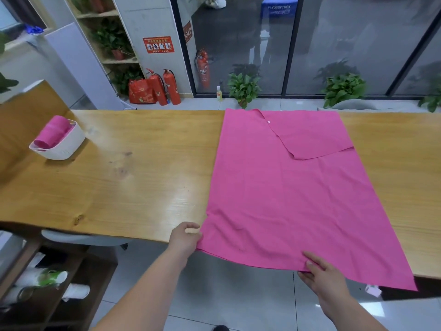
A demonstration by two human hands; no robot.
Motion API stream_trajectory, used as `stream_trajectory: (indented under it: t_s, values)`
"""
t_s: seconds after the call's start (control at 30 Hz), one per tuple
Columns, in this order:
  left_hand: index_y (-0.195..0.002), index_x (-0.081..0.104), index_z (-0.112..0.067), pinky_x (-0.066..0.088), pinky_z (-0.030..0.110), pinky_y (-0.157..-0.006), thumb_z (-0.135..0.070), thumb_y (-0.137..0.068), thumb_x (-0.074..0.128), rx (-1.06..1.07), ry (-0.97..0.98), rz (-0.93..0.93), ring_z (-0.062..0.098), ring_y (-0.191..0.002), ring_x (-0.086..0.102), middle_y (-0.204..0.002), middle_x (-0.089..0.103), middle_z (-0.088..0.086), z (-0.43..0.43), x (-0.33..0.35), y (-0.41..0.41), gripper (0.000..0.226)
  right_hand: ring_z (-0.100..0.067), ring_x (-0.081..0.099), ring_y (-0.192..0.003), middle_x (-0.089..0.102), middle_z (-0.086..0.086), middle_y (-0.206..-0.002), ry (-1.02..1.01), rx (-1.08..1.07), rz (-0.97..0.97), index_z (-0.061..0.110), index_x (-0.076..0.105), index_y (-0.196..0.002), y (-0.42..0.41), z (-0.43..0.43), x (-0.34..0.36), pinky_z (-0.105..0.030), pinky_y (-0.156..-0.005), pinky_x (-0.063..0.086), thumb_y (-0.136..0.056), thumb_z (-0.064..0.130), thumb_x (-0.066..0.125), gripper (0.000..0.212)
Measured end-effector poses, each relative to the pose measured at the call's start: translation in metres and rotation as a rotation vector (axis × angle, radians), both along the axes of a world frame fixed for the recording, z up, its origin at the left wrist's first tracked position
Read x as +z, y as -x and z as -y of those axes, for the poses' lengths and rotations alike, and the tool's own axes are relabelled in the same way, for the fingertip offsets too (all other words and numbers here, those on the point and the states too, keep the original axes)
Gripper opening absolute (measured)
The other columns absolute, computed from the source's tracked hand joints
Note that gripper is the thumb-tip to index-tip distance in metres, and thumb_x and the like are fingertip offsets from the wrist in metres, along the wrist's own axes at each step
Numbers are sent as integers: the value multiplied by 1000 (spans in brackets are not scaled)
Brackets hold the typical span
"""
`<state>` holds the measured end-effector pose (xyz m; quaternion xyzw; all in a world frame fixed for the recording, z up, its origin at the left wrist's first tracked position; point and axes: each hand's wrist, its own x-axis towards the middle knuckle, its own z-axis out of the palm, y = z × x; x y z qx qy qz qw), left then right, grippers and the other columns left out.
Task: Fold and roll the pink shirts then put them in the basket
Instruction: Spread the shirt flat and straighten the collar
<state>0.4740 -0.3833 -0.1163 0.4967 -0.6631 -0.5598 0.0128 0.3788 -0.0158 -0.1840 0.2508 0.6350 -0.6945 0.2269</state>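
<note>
A pink cotton shirt lies spread flat on the long pale wooden table, collar end at twelve o'clock and one sleeve folded over the body at about one o'clock. The left hand grips the hem's corner at seven o'clock, and the right hand pinches the same hem at five o'clock. Well apart at ten o'clock stands a white rounded plastic basket holding rolled pink shirts.

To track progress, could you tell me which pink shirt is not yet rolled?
The shirt spread flat on the table, its near hem held by the left hand and right hand; the rolled shirts sit in the white basket.
</note>
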Motion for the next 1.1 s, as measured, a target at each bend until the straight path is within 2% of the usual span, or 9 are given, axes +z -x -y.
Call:
stream_trajectory:
  t_s: [0.07, 0.17, 0.37, 0.47, 0.63, 0.73, 0.87, 1.0, 1.1]
  values:
    - [-109, 71, -19, 61, 39, -71, -8, -90, 81, 14, -60, -216, 22, -75, 72, -94, 78, 14, 1, 26, 13, 24, -33, 70, -93, 71, -22, -115, 56, -53, 9, 9, 74, -121, 1, -1, 4, -28, -73, 65, -105, -5, 53, 30]
    - [-102, 67, -14, 53, 29, -75, -9, -89, 84, 121, -72, -503, 14, -75, 64, -84, 70, 5, -1, 54, 23, 22, -31, 67, -101, 69, -18, -121, 162, -124, -3, 7, 71, -130, 0, 3, 11, -27, -80, 63, -104, -5, 55, 33]
    - [-77, 61, -14, 53, 38, -69, -6, -80, 86, 217, 137, 9, 26, -72, 62, -77, 68, 3, -8, -12, -17, 26, -31, 67, -84, 70, -24, -112, 63, -99, 51, 4, 73, -123, -7, 7, 5, -23, -60, 63, -101, -11, 56, 31]
    - [-90, 68, -13, 52, 33, -65, 1, -86, 79, 200, 20, -16, 27, -77, 67, -88, 74, 9, -5, -27, -24, 18, -30, 67, -82, 72, -23, -108, 11, -73, 30, 7, 74, -122, -7, 6, 5, -23, -59, 63, -99, -11, 58, 33]
    - [-120, 76, -19, 56, 40, -101, 10, -95, 61, -43, -154, -63, 18, -102, 70, -124, 74, 0, 10, -22, -22, 41, -30, 65, -83, 69, -22, -106, 12, -82, -1, 8, 73, -126, -6, 4, 9, -23, -60, 63, -99, -14, 56, 39]
    - [-125, 73, -22, 60, 27, -86, 9, -97, 61, -143, -205, -121, 16, -100, 73, -133, 72, 1, 16, -3, -12, 44, -30, 65, -82, 69, -20, -104, 13, -94, -15, 10, 72, -129, -6, 2, 12, -24, -60, 63, -99, -14, 56, 41]
    - [-134, 69, -30, 60, 37, -96, 3, -99, 66, -148, -228, -426, 17, -106, 75, -124, 76, -11, 13, 37, 0, 48, -31, 65, -84, 69, -20, -110, 57, -137, -42, 14, 71, -134, -3, 1, 19, -26, -67, 64, -99, -12, 57, 45]
    - [-140, 66, -22, 57, 34, -99, 0, -97, 70, -140, 16, -154, 21, -110, 72, -120, 75, -7, 16, 6, -13, 49, -29, 62, -76, 67, -20, -102, 4, -110, -49, 19, 73, -130, -5, 1, 16, -26, -63, 64, -98, -12, 59, 46]
    - [-139, 64, -21, 60, 35, -89, -4, -96, 70, -103, 9, -22, 19, -99, 75, -111, 76, 2, 16, -21, -31, 47, -28, 64, -73, 68, -19, -99, -20, -50, -43, 16, 73, -130, -8, 3, 12, -36, -75, 66, -98, -11, 61, 44]
